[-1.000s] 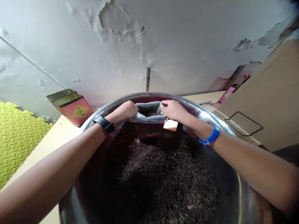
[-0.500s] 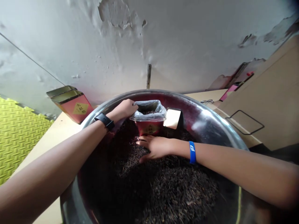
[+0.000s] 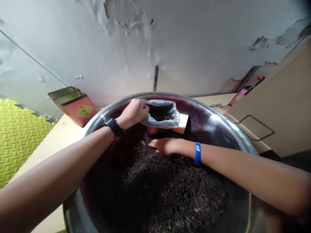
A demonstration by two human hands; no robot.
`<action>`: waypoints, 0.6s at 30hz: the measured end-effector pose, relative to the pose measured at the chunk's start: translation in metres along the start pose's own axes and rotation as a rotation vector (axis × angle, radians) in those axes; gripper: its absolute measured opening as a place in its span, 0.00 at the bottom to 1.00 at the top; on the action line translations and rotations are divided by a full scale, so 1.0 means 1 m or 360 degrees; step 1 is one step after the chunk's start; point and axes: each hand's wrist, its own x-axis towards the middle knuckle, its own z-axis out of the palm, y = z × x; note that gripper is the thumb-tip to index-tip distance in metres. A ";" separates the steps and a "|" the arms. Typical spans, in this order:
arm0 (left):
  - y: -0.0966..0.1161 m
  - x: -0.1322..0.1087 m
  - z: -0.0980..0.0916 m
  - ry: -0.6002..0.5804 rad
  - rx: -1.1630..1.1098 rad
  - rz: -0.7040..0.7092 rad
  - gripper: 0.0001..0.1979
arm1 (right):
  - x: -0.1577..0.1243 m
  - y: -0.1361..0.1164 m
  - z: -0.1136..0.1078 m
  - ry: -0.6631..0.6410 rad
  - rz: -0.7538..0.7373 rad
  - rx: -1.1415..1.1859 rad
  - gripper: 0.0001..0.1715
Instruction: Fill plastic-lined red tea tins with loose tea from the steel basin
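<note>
A red tea tin (image 3: 153, 130) stands in the big metal basin, tilted a little, with a clear plastic liner bag (image 3: 159, 123) folded over its mouth. Dark loose tea leaves (image 3: 161, 116) lie inside the bag. My left hand (image 3: 134, 112), with a black watch on the wrist, is closed on the bag's left edge at the tin's rim. Just in front of the tin, my right hand (image 3: 163, 146) rests low in the heap of tea leaves (image 3: 187, 197), its fingers pointing left and apart from the thumb; part of the palm is hidden. A blue band circles that wrist.
The shiny basin rim (image 3: 220, 124) surrounds the heap. Beside the lined tin sits a second tin (image 3: 184, 124), partly covered. Another open red tin (image 3: 84, 110) stands on the table (image 3: 52, 142) at left. A peeling wall (image 3: 184, 45) rises behind, and a pale panel (image 3: 286, 97) stands at right.
The lined tin has shifted slightly right and tipped so more of its mouth shows, my left hand moving with it. My right hand has drawn its spread fingers closer together and moved slightly up.
</note>
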 end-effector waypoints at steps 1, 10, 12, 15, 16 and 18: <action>0.001 0.000 -0.001 0.0034 0.0030 -0.0017 0.11 | -0.001 0.008 -0.004 -0.0025 0.0036 0.0020 0.28; -0.017 0.009 -0.006 0.0368 0.0197 -0.0186 0.12 | -0.006 0.038 -0.028 -0.0160 0.0273 0.0024 0.18; -0.022 0.010 -0.007 0.0403 0.0173 -0.0203 0.12 | -0.004 0.033 -0.019 -0.0337 0.0332 0.0032 0.12; -0.028 0.010 -0.006 0.0399 0.0142 -0.0202 0.11 | -0.004 0.025 -0.002 -0.0553 0.0434 -0.0030 0.04; -0.030 0.010 -0.005 0.0389 0.0134 -0.0195 0.11 | -0.005 0.023 0.004 -0.0578 0.0461 -0.0069 0.01; -0.032 0.009 -0.003 0.0371 0.0106 -0.0185 0.11 | -0.008 0.018 0.012 -0.0547 0.0481 -0.0142 0.06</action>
